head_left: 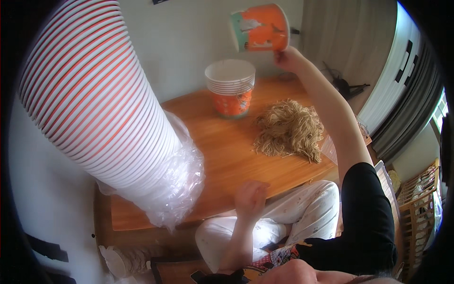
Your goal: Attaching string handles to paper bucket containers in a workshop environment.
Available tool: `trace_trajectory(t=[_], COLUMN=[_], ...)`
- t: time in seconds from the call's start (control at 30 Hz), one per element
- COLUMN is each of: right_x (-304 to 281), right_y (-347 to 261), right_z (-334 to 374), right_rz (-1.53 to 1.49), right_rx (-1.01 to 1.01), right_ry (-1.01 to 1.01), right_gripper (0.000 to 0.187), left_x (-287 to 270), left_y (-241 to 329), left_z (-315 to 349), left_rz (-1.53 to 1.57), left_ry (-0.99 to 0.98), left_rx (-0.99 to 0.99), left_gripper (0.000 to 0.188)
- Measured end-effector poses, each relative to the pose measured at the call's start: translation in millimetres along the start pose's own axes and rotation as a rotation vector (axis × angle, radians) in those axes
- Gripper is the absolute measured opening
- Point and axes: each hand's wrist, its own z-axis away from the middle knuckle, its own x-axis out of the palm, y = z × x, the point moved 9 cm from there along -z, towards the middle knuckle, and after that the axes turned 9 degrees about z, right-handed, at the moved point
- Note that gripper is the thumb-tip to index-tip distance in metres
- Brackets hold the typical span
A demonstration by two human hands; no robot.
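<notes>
My right hand (287,59), arm stretched far out, grips an orange and green paper bucket (265,28) at its rim. The bucket is tipped on its side in the air above the back of the table, near the wall. Below it and to the left, several nested buckets (230,102) stand upright, white inside, with a cord hanging at their right side. A heap of tan cords (291,130) lies on the table to the right. My left hand (250,196) hovers at the near table edge, fingers curled and slightly blurred; anything in them is hidden.
A tall leaning stack of white, red-rimmed buckets (104,94), its lower end in clear plastic wrap (172,194), fills the left of the wooden table (217,151). A wall bounds the back. Wooden slatted furniture (418,203) and a grey curtain (402,113) are at right.
</notes>
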Motion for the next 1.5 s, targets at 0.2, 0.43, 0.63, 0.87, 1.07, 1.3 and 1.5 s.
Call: trace_trajectory(t=[0.2, 0.43, 0.63, 0.87, 1.07, 1.3, 1.5], right_x=[-28.4, -16.9, 9.3, 27.1, 52.8, 99.8, 92.0], right_y=[16.9, 52.8, 47.9, 15.4, 0.5, 18.0, 24.5], right_z=[-4.1, 0.7, 3.2, -8.2, -4.3, 11.3, 4.8], right_rz=[-0.018, 0.125, 0.299, 0.563, 0.741, 1.240, 1.508], right_rx=[0.050, 0.152, 0.080, -0.010, -0.128, -0.364, -0.336], right_ry=[0.069, 0.053, -0.008, -0.012, 0.070, -0.015, 0.126], right_gripper=[0.013, 0.012, 0.018, 0.024, 0.045, 0.064, 0.041], left_x=[4.7, 4.4, 5.2, 7.7, 5.0, 4.2, 6.1], left_y=[-4.9, 1.8, 3.4, 3.1, 4.6, 7.7, 7.5], left_z=[2.4, 0.1, -2.7, -2.2, -3.6, -5.9, -5.4], left_rz=[-0.047, -0.150, -0.117, -0.079, -0.078, -0.067, -0.069], left_ry=[-0.011, -0.004, -0.027, -0.031, -0.020, -0.031, -0.030], left_rx=[-0.026, 0.041, 0.032, 0.013, 0.046, 0.046, 0.054], left_gripper=[0.007, 0.006, 0.007, 0.007, 0.005, 0.005, 0.004])
